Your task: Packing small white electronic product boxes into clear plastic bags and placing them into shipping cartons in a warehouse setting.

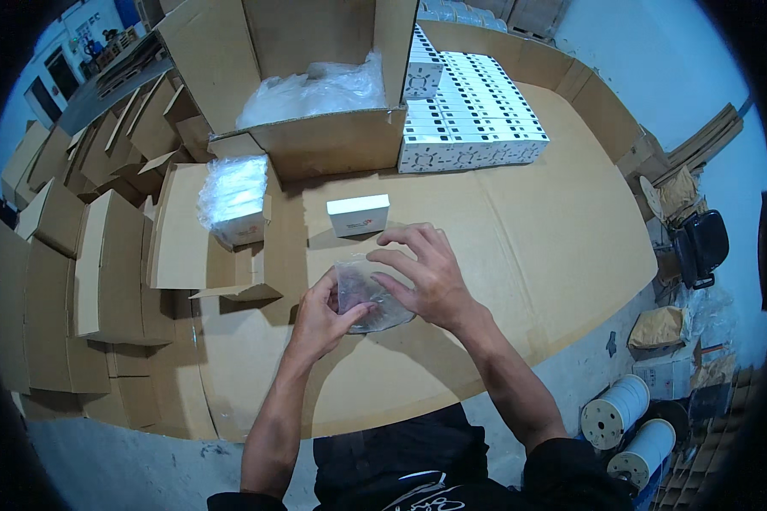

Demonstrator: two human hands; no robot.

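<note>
Both hands on a small clear plastic bag over a cardboard-covered counter.

The counter (562,221) carried, at its far edge, a large open carton (315,94) with crumpled plastic film inside; just right of it stood a block of stacked white boxes (473,119). Flat folded cartons (68,255) were piled at left, with a film-wrapped bundle (233,198) on top. A single white box (359,214) lay just beyond the hands. The clear plastic bag (360,289) sat mid-counter: left hand (320,319) grip pinched its near edge, right hand (430,277) fingers spread, resting on its top.
</note>
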